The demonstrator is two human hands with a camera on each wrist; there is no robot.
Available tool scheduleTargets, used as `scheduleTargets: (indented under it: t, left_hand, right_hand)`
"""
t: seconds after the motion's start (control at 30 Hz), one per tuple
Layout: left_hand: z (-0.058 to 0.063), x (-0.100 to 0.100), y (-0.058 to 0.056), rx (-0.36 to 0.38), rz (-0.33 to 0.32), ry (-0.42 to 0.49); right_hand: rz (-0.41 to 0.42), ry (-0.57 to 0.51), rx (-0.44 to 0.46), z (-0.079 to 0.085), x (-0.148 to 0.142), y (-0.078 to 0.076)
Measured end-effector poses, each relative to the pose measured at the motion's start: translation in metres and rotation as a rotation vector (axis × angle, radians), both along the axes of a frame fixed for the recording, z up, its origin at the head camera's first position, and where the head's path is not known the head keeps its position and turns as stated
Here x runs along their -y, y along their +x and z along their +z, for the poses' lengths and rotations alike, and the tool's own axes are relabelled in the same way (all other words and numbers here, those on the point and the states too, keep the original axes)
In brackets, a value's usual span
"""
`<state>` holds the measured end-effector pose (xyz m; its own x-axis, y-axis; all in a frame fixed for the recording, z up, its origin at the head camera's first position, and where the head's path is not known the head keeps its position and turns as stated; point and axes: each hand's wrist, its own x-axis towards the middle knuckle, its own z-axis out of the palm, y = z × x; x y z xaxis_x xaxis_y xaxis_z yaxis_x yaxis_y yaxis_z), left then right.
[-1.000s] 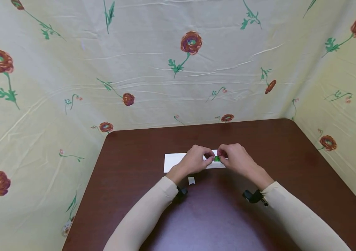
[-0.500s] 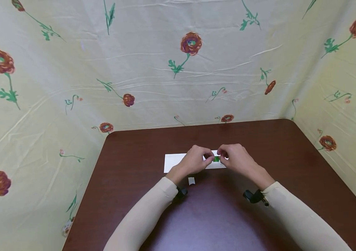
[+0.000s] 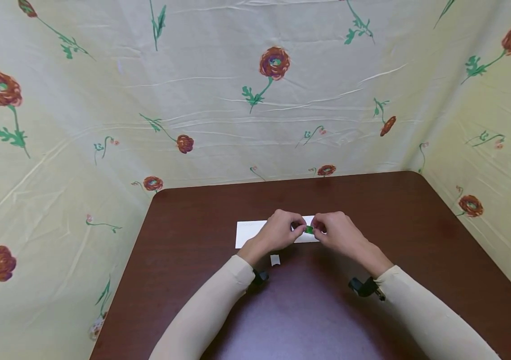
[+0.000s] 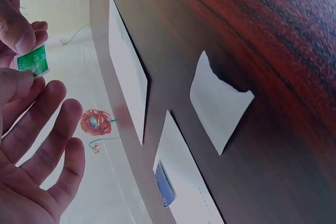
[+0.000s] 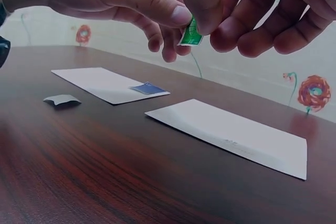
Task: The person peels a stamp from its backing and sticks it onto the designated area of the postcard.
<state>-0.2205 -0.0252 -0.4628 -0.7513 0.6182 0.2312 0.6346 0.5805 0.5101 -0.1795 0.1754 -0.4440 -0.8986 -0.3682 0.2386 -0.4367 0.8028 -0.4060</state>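
Green stamp (image 4: 34, 59) plus blue stamp (image 4: 165, 186): 2. White paper rectangles (image 5: 231, 134): 2. White paper scrap (image 4: 218, 109): 1. Left grip (image 3: 281, 231) plus right grip (image 3: 338, 232): 2. Black wrist devices (image 3: 362, 286): 2. Surface (image 3: 201, 215): 1.

Gap between my left hand (image 3: 279, 231) and right hand (image 3: 340, 231) is blocked: green stamp (image 5: 191, 36) pinched across it by both. Under my fingers there's air down to the cards; a flat palm could slide through. First white card (image 5: 94, 83), with blue stamp (image 5: 148, 88) on it, and second white card (image 5: 236, 132) lie flat, low obstacles only, thin strip of table (image 3: 309, 320) between them. Paper scrap (image 3: 275, 260) sits on my side, near the left wrist camera (image 3: 261, 277). Widest way through: tabletop between my sleeves, narrowed by that camera and the right one (image 3: 363, 286). Past the cards, some tabletop, then floral cloth (image 3: 219, 100) stops any reach.
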Motion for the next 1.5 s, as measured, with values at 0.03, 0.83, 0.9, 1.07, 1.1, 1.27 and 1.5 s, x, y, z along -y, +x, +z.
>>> scheduleTargets:
  t: [0.03,0.83,0.9,1.07,1.1,1.27,1.5]
  left_hand:
    - [-0.0004,0.0002,0.0001,0.001,0.007,0.001]
    - [-0.0076,-0.0008,0.0017,0.056,-0.008,0.076]
    - [-0.0079,-0.0008,0.0018,0.059,-0.007,0.082]
    - [-0.0076,-0.0002,0.0024,0.085,0.0,0.084]
    - [-0.0075,-0.0002,0.0025,0.09,0.003,0.082]
    - [-0.0068,-0.0003,0.0033,0.105,0.021,0.069]
    - [-0.0058,-0.0005,0.0042,0.114,0.027,0.054]
  right_hand:
    - [0.003,0.0,-0.003,-0.0003,0.0004,0.0002]
    - [0.078,0.018,-0.053,-0.0063,0.0026,0.0014]
    - [0.079,0.019,-0.058,-0.0062,0.0029,0.0014]
    - [0.077,0.019,-0.065,-0.0067,0.0033,0.001]
    - [0.075,0.019,-0.064,-0.0069,0.0034,0.0009]
    - [0.062,0.016,-0.056,-0.0075,0.0043,0.0005]
    - [0.068,0.015,-0.06,-0.007,0.0053,0.0016]
